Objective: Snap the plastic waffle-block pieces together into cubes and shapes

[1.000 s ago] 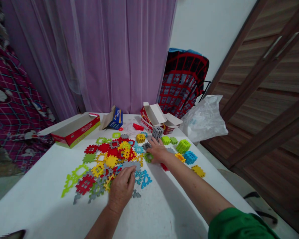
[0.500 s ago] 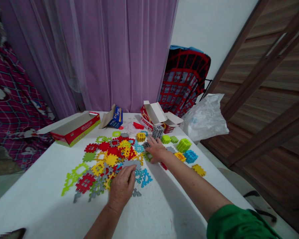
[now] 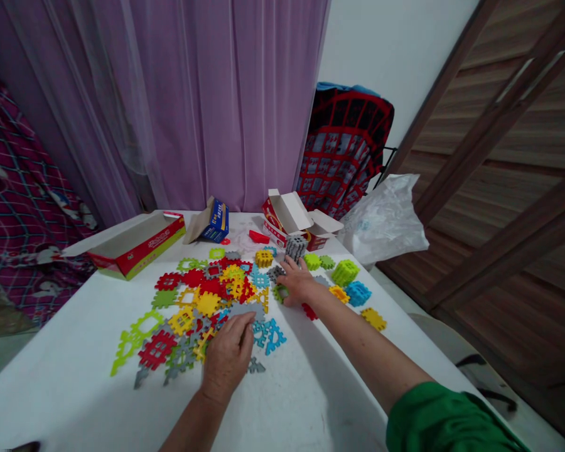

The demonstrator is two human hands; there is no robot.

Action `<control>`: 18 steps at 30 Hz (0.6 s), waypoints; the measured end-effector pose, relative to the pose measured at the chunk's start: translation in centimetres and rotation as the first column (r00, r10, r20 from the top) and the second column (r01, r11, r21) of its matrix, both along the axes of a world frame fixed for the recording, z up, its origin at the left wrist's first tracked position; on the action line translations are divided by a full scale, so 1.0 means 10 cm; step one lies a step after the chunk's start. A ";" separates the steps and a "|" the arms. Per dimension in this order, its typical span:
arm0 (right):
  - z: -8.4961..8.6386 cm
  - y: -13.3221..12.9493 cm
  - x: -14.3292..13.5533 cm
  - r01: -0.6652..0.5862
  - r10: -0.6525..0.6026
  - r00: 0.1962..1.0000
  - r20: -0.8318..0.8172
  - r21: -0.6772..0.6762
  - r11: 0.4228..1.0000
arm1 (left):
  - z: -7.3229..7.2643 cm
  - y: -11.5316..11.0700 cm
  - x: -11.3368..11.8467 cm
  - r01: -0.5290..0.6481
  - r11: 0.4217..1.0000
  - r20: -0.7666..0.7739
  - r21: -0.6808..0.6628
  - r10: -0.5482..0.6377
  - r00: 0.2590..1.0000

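Note:
Many coloured interlocking plastic building tiles lie on the white table. My left hand point(image 3: 230, 353) rests at the near edge of the loose pile, next to a grey tile point(image 3: 245, 309) and some blue tiles point(image 3: 275, 337). Its fingers are curled together, and whatever they may hold is hidden. My right hand point(image 3: 297, 281) reaches over the table with its fingers apart. Its fingertips are at the foot of a tall grey stack of tiles point(image 3: 296, 247). A green tile point(image 3: 280, 293) lies beside and partly under the palm. A red tile point(image 3: 309, 311) shows below the wrist.
Sorted stacks stand on the right: lime green point(image 3: 344, 272), blue point(image 3: 358, 293) and yellow point(image 3: 373, 319). At the back are a red-and-green box point(image 3: 139, 251), a blue box point(image 3: 216, 221) and an open red box point(image 3: 275, 226). A white plastic bag point(image 3: 383, 220) hangs over the right edge.
The whole view has shifted slightly. My right hand has tilted a little, its fingers still beside the grey stack. My left hand stays by the pile.

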State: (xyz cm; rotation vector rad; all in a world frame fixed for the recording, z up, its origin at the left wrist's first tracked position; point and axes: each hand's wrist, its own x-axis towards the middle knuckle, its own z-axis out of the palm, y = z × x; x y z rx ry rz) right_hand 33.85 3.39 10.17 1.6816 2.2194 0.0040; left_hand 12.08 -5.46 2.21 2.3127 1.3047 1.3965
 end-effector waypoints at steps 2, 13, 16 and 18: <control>0.00 0.00 -0.01 0.010 -0.010 1.000 -0.003 -0.003 1.000 | 0.00 0.00 0.00 0.000 1.000 -0.005 0.003 0.000 1.000; 0.31 -0.16 0.23 0.141 -0.122 0.971 -0.206 0.081 0.987 | -0.04 0.02 0.00 -0.014 1.000 -0.009 -0.002 0.014 1.000; 0.32 -0.31 0.49 0.255 -0.162 0.927 -0.339 0.248 0.935 | -0.08 0.04 -0.01 -0.022 1.000 -0.027 0.017 0.023 0.999; 0.23 -0.46 0.66 0.353 -0.148 0.866 -0.477 0.375 0.857 | -0.09 0.05 -0.01 -0.026 0.999 -0.045 0.026 0.027 0.999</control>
